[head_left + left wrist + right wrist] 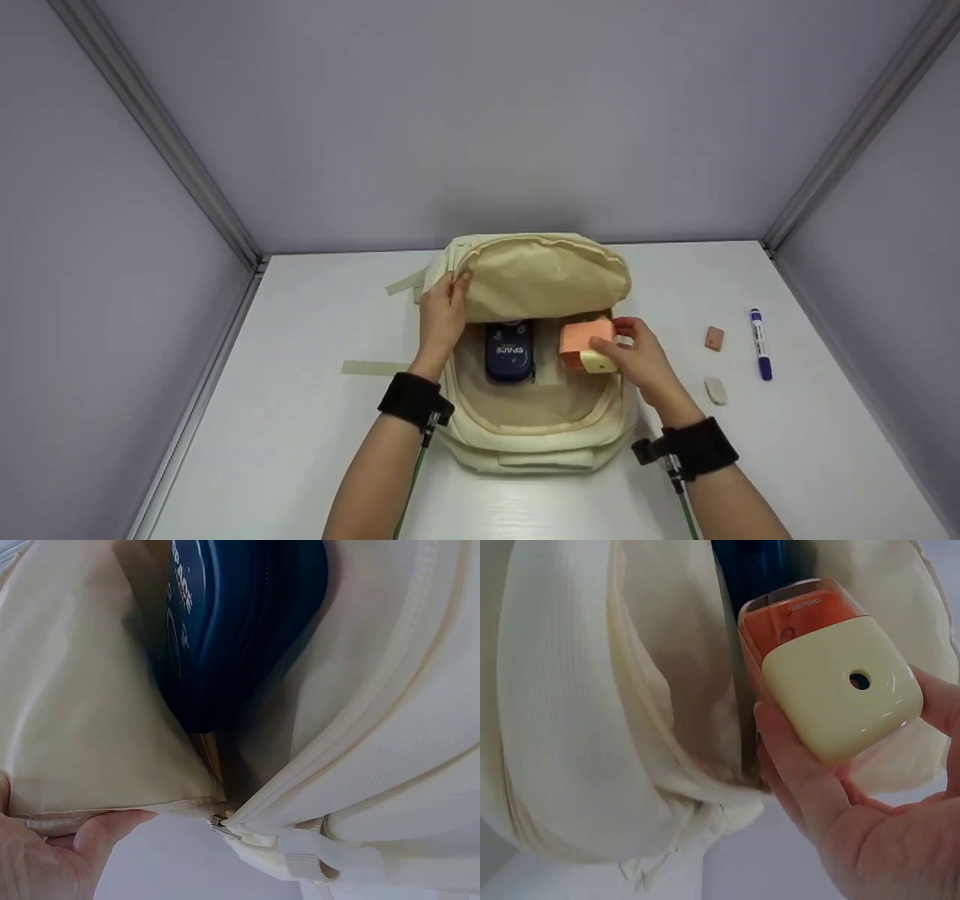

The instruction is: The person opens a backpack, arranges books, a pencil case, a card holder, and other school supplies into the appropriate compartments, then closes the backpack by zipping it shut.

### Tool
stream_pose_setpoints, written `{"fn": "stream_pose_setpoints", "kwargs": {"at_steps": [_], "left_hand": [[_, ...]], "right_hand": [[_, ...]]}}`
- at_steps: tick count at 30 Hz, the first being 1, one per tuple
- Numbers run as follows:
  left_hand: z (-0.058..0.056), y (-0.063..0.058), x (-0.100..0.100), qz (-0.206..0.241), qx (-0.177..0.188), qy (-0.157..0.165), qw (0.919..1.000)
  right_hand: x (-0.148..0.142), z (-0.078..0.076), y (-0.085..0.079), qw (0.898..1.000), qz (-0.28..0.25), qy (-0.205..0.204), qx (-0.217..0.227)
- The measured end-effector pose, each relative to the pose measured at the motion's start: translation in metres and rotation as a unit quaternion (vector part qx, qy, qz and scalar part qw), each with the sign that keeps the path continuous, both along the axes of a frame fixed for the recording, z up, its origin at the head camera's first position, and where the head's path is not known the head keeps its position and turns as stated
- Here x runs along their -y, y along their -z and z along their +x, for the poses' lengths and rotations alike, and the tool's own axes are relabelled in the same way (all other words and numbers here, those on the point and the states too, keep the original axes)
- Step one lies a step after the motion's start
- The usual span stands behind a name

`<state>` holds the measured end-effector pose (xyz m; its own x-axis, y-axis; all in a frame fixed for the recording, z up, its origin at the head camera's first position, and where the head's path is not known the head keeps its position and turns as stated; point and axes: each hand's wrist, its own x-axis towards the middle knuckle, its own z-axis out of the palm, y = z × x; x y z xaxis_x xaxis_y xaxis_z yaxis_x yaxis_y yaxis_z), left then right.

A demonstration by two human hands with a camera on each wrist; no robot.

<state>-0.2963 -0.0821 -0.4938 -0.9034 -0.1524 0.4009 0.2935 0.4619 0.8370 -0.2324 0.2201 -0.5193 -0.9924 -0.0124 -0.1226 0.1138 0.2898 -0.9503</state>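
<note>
A cream backpack lies on the table with its main compartment unzipped. My left hand pinches the edge of its raised flap, and the left wrist view shows the thumb and fingers on the fabric rim. Inside the bag lies a dark blue pencil case lettered "SPACE". My right hand grips an orange and cream pencil sharpener over the right side of the opening. The sharpener's round pencil hole faces the right wrist camera.
To the right of the bag, a small brownish-pink block, a whitish eraser-like piece and a blue-and-white marker lie on the white table. Straps stick out from the bag's left side. Grey panels enclose the table.
</note>
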Motion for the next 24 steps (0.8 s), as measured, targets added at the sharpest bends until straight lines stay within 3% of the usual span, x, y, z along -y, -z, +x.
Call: {"fn": "stream_pose_setpoints", "kwargs": {"at_steps": [7,12,16,20,24], "left_hand": [[-0.001,0.001,0.000,0.002,0.002,0.001,1.0000],[-0.001,0.001,0.000,0.005,0.007,0.000,1.0000],[0.001,0.000,0.000,0.003,0.020,0.002,0.9998],[0.001,0.000,-0.001,0.001,0.030,-0.001,0.9995],[0.000,-0.002,0.000,0.008,0.030,-0.008,0.9995]], "right_hand": [[0.026,-0.020,0.022,1.000,0.009,0.012,-0.014],[0.035,-0.029,0.031,0.992,0.095,0.026,-0.073],[0.035,-0.026,0.032,0.978,0.165,0.031,-0.125],[0.036,-0.010,0.026,0.960,0.228,0.028,-0.158],[0.042,0.009,0.028,0.928,0.291,0.014,-0.233]]}}
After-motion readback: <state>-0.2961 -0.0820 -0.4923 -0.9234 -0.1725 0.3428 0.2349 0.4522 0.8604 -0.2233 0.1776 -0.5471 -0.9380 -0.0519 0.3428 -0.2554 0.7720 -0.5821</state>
